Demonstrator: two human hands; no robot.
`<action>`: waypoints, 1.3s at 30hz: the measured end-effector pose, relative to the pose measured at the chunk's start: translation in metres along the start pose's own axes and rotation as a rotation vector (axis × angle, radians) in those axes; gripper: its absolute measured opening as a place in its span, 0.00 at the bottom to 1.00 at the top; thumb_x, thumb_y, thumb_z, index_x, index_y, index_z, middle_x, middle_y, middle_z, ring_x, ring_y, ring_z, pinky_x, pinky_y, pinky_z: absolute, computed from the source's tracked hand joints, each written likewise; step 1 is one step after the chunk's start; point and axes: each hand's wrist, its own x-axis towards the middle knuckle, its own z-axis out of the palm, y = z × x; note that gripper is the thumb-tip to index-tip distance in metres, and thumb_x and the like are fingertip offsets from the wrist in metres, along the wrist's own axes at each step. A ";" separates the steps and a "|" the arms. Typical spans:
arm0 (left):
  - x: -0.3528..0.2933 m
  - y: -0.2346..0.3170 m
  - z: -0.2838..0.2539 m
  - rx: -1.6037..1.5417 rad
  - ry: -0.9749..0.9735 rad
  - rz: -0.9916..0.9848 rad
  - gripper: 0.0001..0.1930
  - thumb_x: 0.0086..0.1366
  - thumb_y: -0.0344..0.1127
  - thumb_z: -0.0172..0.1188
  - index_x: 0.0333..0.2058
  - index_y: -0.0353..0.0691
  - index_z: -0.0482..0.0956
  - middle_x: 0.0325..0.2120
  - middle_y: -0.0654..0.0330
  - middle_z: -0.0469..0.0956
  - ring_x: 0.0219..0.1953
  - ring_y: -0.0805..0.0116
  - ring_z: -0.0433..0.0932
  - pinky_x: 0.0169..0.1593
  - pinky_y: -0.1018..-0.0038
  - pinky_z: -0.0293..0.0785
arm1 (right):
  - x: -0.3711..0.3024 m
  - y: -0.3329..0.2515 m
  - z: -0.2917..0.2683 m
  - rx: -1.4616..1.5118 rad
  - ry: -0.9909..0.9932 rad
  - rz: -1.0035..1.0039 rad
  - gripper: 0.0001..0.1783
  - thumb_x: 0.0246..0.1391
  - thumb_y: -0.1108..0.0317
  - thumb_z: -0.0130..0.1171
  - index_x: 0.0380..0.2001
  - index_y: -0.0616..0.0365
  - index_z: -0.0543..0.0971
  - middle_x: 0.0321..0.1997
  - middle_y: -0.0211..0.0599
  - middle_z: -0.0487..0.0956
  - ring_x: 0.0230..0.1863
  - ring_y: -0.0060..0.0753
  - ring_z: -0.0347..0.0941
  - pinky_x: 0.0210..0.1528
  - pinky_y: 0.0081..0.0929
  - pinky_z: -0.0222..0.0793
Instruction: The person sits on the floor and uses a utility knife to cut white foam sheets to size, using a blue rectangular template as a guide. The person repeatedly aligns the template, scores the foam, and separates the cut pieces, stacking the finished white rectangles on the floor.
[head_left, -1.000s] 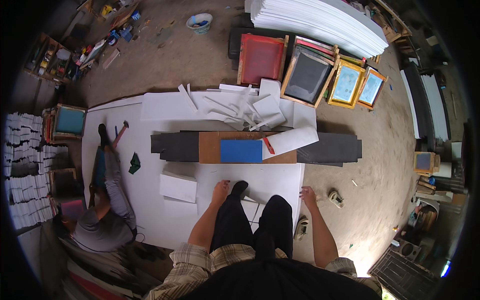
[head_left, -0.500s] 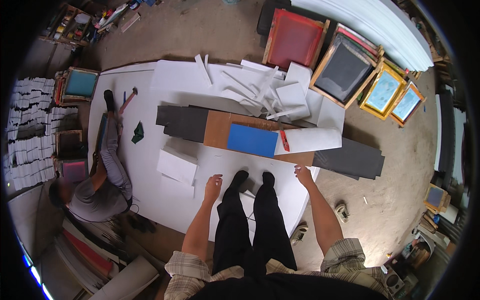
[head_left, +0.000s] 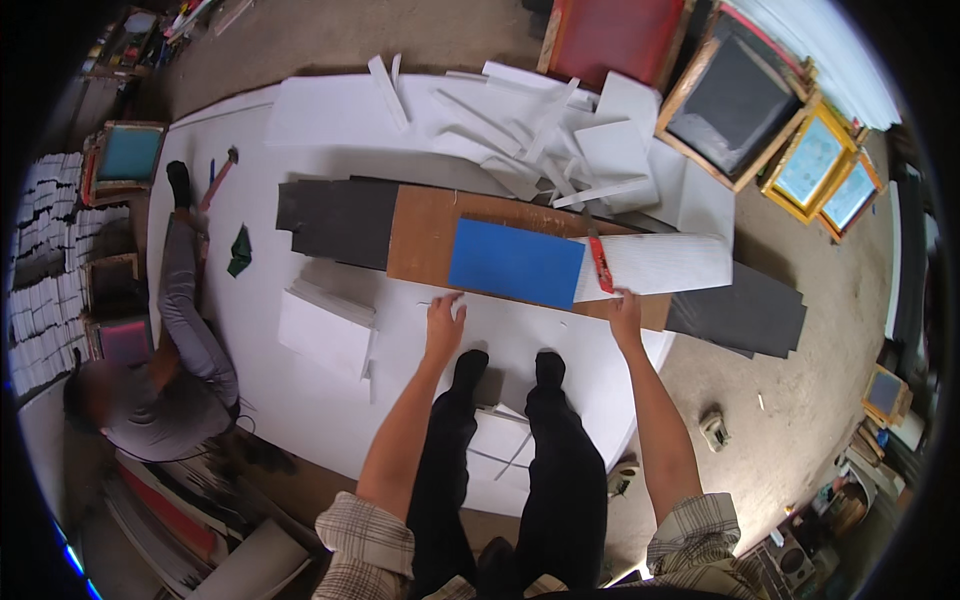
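Observation:
A blue rectangular board (head_left: 515,262) lies on a brown board (head_left: 422,235), which rests across dark grey panels (head_left: 335,225). A white ribbed sheet (head_left: 675,265) lies at the blue board's right end. Where the two meet sits a red-handled cutting tool (head_left: 601,265) with a narrow dark blade. My right hand (head_left: 625,315) is just below its handle, at the near edge of the boards, fingers extended; contact with the handle cannot be made out. Over the white floor sheet (head_left: 400,410), my left hand (head_left: 445,325) hovers below the blue board's near left corner, fingers apart and holding nothing.
White offcuts (head_left: 520,140) lie scattered beyond the boards. Stacked white sheets (head_left: 325,325) lie left of my feet. Another person (head_left: 165,400) sits at the left, near a hammer (head_left: 222,175) and green scrap (head_left: 240,252). Framed screens (head_left: 735,100) stand far right; shoes (head_left: 713,430) lie right.
Both hands have moved forward toward the boards. My right hand has come close to the red handle, and my left is nearer the blue board. The view has shifted and moved closer.

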 end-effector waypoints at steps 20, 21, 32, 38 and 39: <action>0.074 -0.095 0.095 0.203 0.196 0.078 0.42 0.52 0.51 0.60 0.57 0.33 0.51 0.49 0.46 0.55 0.52 0.49 0.54 0.54 0.57 0.52 | 0.059 0.038 0.121 -0.290 0.474 -0.306 0.27 0.45 0.69 0.55 0.52 0.54 0.64 0.47 0.37 0.66 0.48 0.39 0.60 0.49 0.39 0.57; 0.068 -0.093 0.098 0.252 0.191 0.094 0.43 0.52 0.51 0.60 0.58 0.33 0.50 0.50 0.45 0.54 0.52 0.48 0.53 0.54 0.56 0.52 | 0.059 0.040 0.120 -0.226 0.460 -0.314 0.27 0.45 0.68 0.55 0.52 0.54 0.65 0.47 0.37 0.66 0.48 0.40 0.61 0.49 0.39 0.58; 0.028 -0.061 0.105 0.486 0.046 0.502 0.47 0.46 0.47 0.65 0.59 0.36 0.46 0.53 0.46 0.51 0.54 0.45 0.52 0.54 0.53 0.53 | -0.035 0.120 0.078 0.080 0.523 -0.410 0.26 0.39 0.74 0.58 0.47 0.56 0.71 0.42 0.40 0.68 0.44 0.43 0.63 0.48 0.40 0.60; 0.027 -0.082 0.133 0.495 0.110 0.491 0.45 0.47 0.46 0.65 0.58 0.38 0.47 0.53 0.47 0.51 0.54 0.46 0.52 0.54 0.52 0.53 | -0.099 0.150 0.097 0.009 0.349 -0.582 0.28 0.37 0.75 0.59 0.48 0.54 0.71 0.43 0.40 0.67 0.44 0.44 0.63 0.47 0.37 0.60; 0.026 -0.085 0.138 0.487 0.127 0.485 0.45 0.47 0.46 0.65 0.58 0.38 0.48 0.53 0.48 0.51 0.55 0.46 0.52 0.54 0.53 0.53 | -0.101 0.149 0.106 0.044 0.318 -0.562 0.30 0.36 0.75 0.59 0.49 0.54 0.69 0.43 0.40 0.66 0.45 0.44 0.63 0.47 0.38 0.61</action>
